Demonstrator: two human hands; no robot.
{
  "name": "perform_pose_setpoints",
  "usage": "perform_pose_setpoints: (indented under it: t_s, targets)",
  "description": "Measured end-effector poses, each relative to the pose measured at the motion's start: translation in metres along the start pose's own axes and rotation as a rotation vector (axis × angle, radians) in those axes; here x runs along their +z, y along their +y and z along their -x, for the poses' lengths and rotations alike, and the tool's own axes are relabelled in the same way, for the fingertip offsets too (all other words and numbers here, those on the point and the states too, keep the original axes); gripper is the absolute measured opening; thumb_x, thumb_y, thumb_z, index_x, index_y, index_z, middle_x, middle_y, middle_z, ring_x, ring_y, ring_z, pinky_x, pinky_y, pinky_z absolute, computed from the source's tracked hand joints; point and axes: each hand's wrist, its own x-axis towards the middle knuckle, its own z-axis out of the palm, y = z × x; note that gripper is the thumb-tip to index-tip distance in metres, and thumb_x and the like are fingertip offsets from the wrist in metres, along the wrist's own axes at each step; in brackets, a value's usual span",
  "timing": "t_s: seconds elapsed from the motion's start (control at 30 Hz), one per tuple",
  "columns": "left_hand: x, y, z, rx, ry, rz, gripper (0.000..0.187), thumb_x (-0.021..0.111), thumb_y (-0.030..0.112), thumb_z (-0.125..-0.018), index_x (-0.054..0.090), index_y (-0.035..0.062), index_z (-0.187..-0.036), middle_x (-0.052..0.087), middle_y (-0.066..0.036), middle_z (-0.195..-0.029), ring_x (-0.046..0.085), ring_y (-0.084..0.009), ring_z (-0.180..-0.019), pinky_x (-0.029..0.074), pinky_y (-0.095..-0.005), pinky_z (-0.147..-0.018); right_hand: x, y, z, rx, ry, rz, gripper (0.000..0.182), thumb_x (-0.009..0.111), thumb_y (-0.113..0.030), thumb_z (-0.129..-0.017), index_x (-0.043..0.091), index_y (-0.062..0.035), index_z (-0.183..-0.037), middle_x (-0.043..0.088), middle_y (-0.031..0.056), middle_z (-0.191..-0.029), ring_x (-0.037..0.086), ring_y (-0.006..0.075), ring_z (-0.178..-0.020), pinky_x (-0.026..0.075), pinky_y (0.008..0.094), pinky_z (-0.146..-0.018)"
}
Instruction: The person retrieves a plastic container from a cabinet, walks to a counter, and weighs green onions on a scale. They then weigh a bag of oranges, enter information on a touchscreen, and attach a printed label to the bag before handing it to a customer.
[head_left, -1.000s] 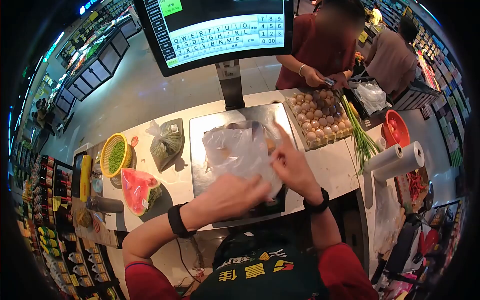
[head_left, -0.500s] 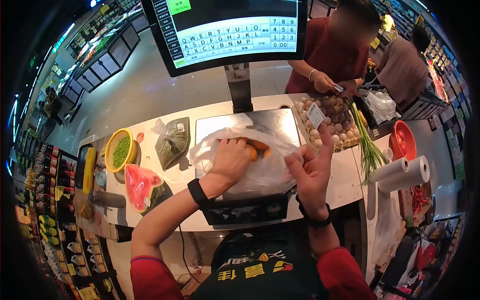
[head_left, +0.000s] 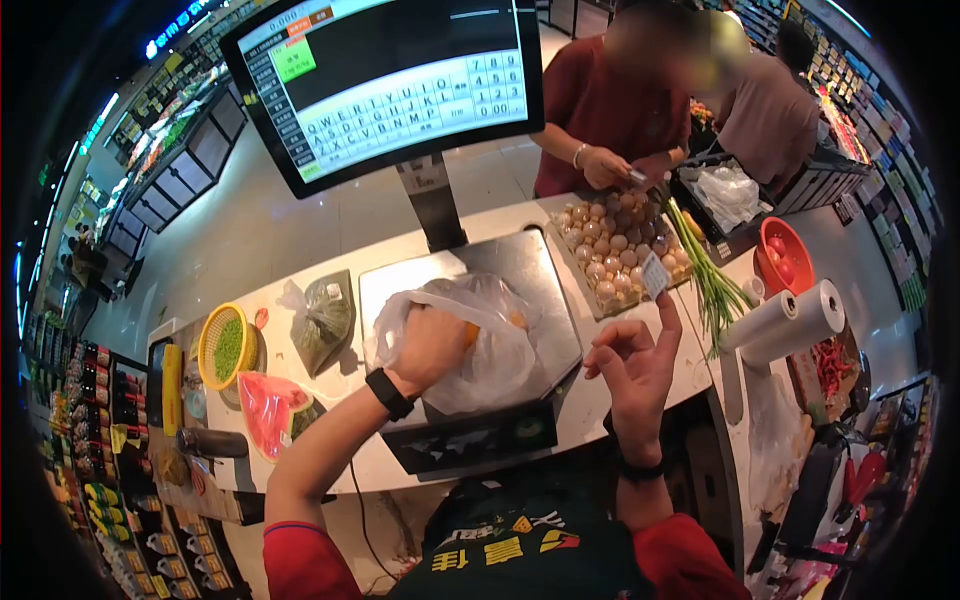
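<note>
A clear plastic bag (head_left: pixel 490 360) with orange fruit (head_left: pixel 471 334) in it rests on the metal plate of a weighing scale (head_left: pixel 545 265). My left hand (head_left: pixel 432 345) reaches into the bag's mouth, its fingertips beside the fruit and hidden by it and the plastic. A small white printed price label (head_left: pixel 654 275) clings to the raised index fingertip of my right hand (head_left: pixel 640 370). That hand is in the air to the right of the scale, thumb apart and the other fingers curled, away from the bag.
Left of the scale are a bag of greens (head_left: pixel 325 322), a wrapped watermelon piece (head_left: pixel 268 410) and a yellow basket (head_left: pixel 210 360). Eggs (head_left: pixel 610 250), green onions (head_left: pixel 705 260) and plastic rolls (head_left: pixel 790 325) occupy the right. The screen (head_left: pixel 390 85) stands behind, near a person in red (head_left: pixel 625 110).
My right hand has drawn away from the bag, with the label still on its fingertip. The left hand has gone deeper into the bag. The whole view has tilted and shifted.
</note>
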Motion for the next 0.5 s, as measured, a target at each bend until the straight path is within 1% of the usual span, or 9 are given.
perform_pose_setpoints:
  t_s: [0.03, 0.07, 0.17, 0.23, 0.3, 0.37, 0.4, 0.43, 0.5]
  targets:
    - [0.004, -0.004, 0.002, 0.045, 0.103, -0.052, 0.02, 0.064, 0.016, -0.069, 0.067, 0.0034, -0.085, 0.065, -0.014, -0.08, 0.064, -0.0276, -0.075, 0.047, -0.0374, -0.065, -0.001, -0.002, 0.001, 0.001, 0.016, 0.001, 0.082, 0.059, 0.009, -0.082, 0.007, -0.006, -0.145, 0.056, 0.0073, -0.09, 0.056, 0.0098, -0.074, 0.049, 0.0216, -0.067]
    - [-0.015, 0.003, 0.003, 0.023, 0.096, -0.096, 0.021, 0.065, 0.013, -0.067, 0.067, 0.0028, -0.086, 0.065, -0.015, -0.081, 0.064, -0.0284, -0.078, 0.048, -0.0362, -0.064, -0.004, -0.002, 0.004, 0.002, 0.026, -0.003, 0.082, 0.058, 0.01, -0.082, 0.007, -0.006, -0.144, 0.056, 0.0075, -0.09, 0.056, 0.0101, -0.073, 0.049, 0.0216, -0.066]
    - [-0.076, 0.018, 0.017, -0.071, 0.02, 0.082, 0.026, 0.066, 0.009, -0.066, 0.064, 0.0011, -0.09, 0.064, -0.018, -0.088, 0.062, -0.0305, -0.086, 0.049, -0.0373, -0.069, -0.009, -0.004, 0.007, -0.01, 0.054, -0.01, 0.08, 0.057, 0.01, -0.082, 0.008, -0.0063, -0.144, 0.056, 0.0075, -0.09, 0.057, 0.0111, -0.072, 0.05, 0.0222, -0.064]
    - [-0.145, 0.037, 0.045, -0.053, 0.212, 0.201, 0.036, 0.072, 0.01, -0.063, 0.061, 0.0003, -0.097, 0.062, -0.019, -0.093, 0.06, -0.0322, -0.09, 0.05, -0.0381, -0.072, -0.011, -0.008, 0.008, -0.01, 0.078, 0.0, 0.078, 0.057, 0.008, -0.084, 0.009, -0.0063, -0.144, 0.055, 0.0073, -0.09, 0.057, 0.0112, -0.072, 0.05, 0.0222, -0.063]
    - [-0.222, 0.048, 0.088, -0.054, 0.223, 0.484, 0.045, 0.077, 0.015, -0.06, 0.06, 0.0006, -0.1, 0.061, -0.017, -0.091, 0.061, -0.0296, -0.088, 0.05, -0.0356, -0.075, -0.012, -0.009, 0.009, -0.036, 0.079, 0.01, 0.076, 0.058, 0.005, -0.085, 0.011, -0.0065, -0.144, 0.055, 0.007, -0.089, 0.056, 0.0109, -0.071, 0.05, 0.0221, -0.062]
    - [-0.275, 0.064, 0.14, -0.172, 0.531, 0.387, 0.05, 0.08, 0.017, -0.058, 0.061, 0.0012, -0.101, 0.061, -0.014, -0.089, 0.061, -0.0266, -0.088, 0.05, -0.0342, -0.074, -0.011, -0.01, 0.01, -0.063, 0.059, -0.005, 0.076, 0.06, 0.001, -0.087, 0.011, -0.0068, -0.144, 0.055, 0.0071, -0.089, 0.056, 0.0109, -0.071, 0.05, 0.0219, -0.062]
    - [-0.28, 0.066, 0.167, -0.205, 0.799, 0.403, 0.048, 0.081, 0.014, -0.059, 0.061, 0.0017, -0.101, 0.062, -0.012, -0.091, 0.061, -0.0252, -0.089, 0.049, -0.0337, -0.075, -0.009, -0.011, 0.011, -0.063, 0.046, -0.011, 0.076, 0.06, 0.0, -0.087, 0.01, -0.0068, -0.144, 0.055, 0.0072, -0.089, 0.056, 0.0109, -0.071, 0.05, 0.0219, -0.062]
    - [-0.286, 0.066, 0.188, -0.154, 0.967, 0.351, 0.048, 0.079, 0.016, -0.06, 0.061, 0.0012, -0.102, 0.061, -0.012, -0.091, 0.06, -0.0256, -0.089, 0.049, -0.034, -0.075, -0.007, -0.012, 0.011, -0.064, 0.035, -0.015, 0.076, 0.06, -0.001, -0.088, 0.01, -0.0069, -0.144, 0.056, 0.0072, -0.089, 0.056, 0.0109, -0.071, 0.05, 0.0219, -0.062]
    - [-0.296, 0.062, 0.222, 0.023, 1.153, 0.285, 0.049, 0.077, 0.022, -0.062, 0.06, 0.0002, -0.103, 0.061, -0.014, -0.092, 0.06, -0.0263, -0.089, 0.049, -0.0346, -0.075, -0.002, -0.013, 0.013, -0.07, 0.01, -0.021, 0.075, 0.06, -0.002, -0.088, 0.01, -0.007, -0.144, 0.056, 0.0073, -0.089, 0.056, 0.0109, -0.07, 0.049, 0.0218, -0.062]
